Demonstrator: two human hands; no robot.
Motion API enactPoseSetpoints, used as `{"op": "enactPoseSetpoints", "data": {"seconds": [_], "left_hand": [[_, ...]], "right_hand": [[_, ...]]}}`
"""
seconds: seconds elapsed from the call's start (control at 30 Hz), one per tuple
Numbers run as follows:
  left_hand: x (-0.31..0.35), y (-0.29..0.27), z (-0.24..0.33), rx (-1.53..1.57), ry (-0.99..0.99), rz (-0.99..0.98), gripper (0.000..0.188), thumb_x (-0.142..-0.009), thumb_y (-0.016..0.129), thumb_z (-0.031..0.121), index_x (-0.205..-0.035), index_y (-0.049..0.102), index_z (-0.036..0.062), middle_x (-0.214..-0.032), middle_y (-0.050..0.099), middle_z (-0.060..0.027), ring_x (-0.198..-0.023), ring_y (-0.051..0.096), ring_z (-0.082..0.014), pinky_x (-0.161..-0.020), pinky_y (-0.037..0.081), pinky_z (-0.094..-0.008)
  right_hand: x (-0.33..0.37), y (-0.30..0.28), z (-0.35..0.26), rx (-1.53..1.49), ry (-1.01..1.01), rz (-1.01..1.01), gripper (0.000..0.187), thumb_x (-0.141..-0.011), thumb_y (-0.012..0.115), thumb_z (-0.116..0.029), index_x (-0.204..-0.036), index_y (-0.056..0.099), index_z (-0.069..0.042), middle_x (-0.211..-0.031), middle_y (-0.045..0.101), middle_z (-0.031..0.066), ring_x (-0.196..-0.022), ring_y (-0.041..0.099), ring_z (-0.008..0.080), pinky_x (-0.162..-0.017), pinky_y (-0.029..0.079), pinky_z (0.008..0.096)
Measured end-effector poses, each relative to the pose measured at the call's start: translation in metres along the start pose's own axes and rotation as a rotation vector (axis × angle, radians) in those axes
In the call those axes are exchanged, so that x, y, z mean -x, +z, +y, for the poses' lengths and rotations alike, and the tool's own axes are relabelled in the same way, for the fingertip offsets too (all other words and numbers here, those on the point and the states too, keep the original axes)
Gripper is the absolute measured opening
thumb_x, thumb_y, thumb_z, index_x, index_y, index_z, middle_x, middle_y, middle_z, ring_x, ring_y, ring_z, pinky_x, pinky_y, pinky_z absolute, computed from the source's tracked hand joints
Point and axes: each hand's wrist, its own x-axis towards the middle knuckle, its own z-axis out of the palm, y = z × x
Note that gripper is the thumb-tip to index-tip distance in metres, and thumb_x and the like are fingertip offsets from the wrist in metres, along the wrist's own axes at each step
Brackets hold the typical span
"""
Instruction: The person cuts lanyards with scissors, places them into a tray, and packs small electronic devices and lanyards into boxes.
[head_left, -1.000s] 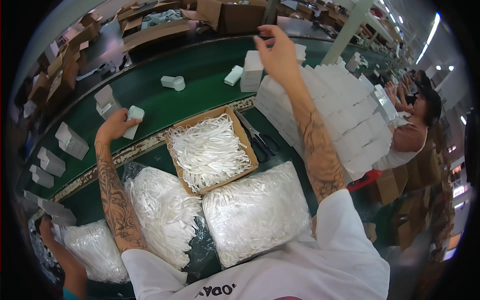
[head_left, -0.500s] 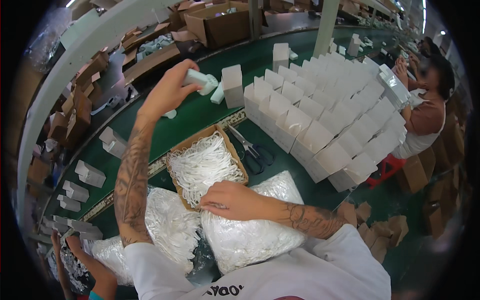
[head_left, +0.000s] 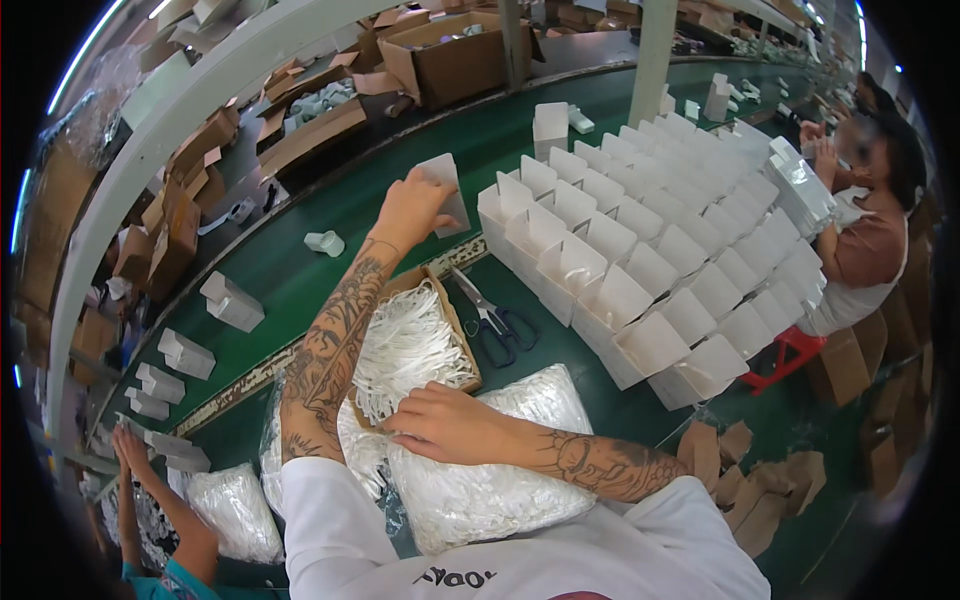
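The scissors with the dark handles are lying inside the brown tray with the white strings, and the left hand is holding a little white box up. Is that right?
Not quite. In the head view the scissors lie on the green belt just to the right of the brown tray, not inside it. The rest holds: the tray has white strings in it, and the left hand holds a little white box up.

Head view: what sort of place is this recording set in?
Most likely a factory packing line. A long green conveyor belt carries small white boxes, a big block of open white cartons stands ready, and other people work along the line, one seated. The left hand holds a white carton.
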Motion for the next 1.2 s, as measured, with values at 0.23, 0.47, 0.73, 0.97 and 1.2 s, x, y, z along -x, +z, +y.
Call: {"op": "enactPoseSetpoints", "data": {"seconds": [0.23,0.47,0.73,0.97,1.2], "left_hand": [[0.054,-0.076,-0.029,-0.018,-0.114,0.083,0.034,-0.081,0.080,0.022,-0.112,0.072,0.0141,-0.099,0.074,-0.0060,-0.102,0.063,-0.0268,-0.087,0.041,-0.0424],[0.200,-0.092,-0.153,-0.187,-0.413,-0.055,0.036,-0.080,0.079,0.019,-0.114,0.070,0.0120,-0.104,0.074,-0.0097,-0.111,0.062,-0.0322,-0.091,0.046,-0.0467],[0.284,-0.050,-0.198,-0.176,-0.511,-0.067,0.025,-0.084,0.076,0.021,-0.107,0.072,0.0112,-0.104,0.073,-0.0077,-0.110,0.063,-0.0314,-0.091,0.046,-0.0483],[0.216,-0.064,-0.167,-0.100,-0.452,0.019,0.027,-0.091,0.067,0.013,-0.117,0.065,0.0077,-0.109,0.070,-0.0112,-0.110,0.063,-0.0298,-0.091,0.047,-0.0477],[0.249,0.062,-0.246,-0.038,-0.570,-0.322,0.068,-0.083,0.070,0.004,-0.145,0.046,0.0134,-0.147,0.052,-0.0118,-0.137,0.048,-0.0324,-0.111,0.041,-0.0545]], "right_hand": [[-0.003,-0.010,-0.003,-0.111,0.106,0.206,0.013,-0.091,0.073,-0.013,-0.101,0.073,-0.005,-0.092,0.067,0.0085,-0.092,0.063,0.0266,-0.085,0.048,0.0376],[-0.034,-0.061,0.028,0.220,0.323,0.139,0.019,-0.090,0.070,-0.015,-0.107,0.071,-0.007,-0.101,0.063,0.0099,-0.101,0.059,0.0298,-0.090,0.043,0.0422],[-0.090,-0.011,0.078,0.462,0.120,-0.119,0.020,-0.089,0.072,-0.015,-0.108,0.073,-0.008,-0.107,0.066,0.0066,-0.107,0.060,0.0267,-0.095,0.043,0.0412],[-0.087,-0.020,0.077,0.440,0.131,-0.106,0.017,-0.090,0.070,-0.017,-0.101,0.074,-0.005,-0.096,0.072,0.0102,-0.099,0.068,0.0277,-0.091,0.045,0.0441],[-0.111,-0.092,-0.010,0.056,0.342,0.112,0.014,-0.095,0.069,-0.012,-0.106,0.071,-0.005,-0.094,0.074,0.0087,-0.088,0.071,0.0209,-0.074,0.051,0.0339]]}}
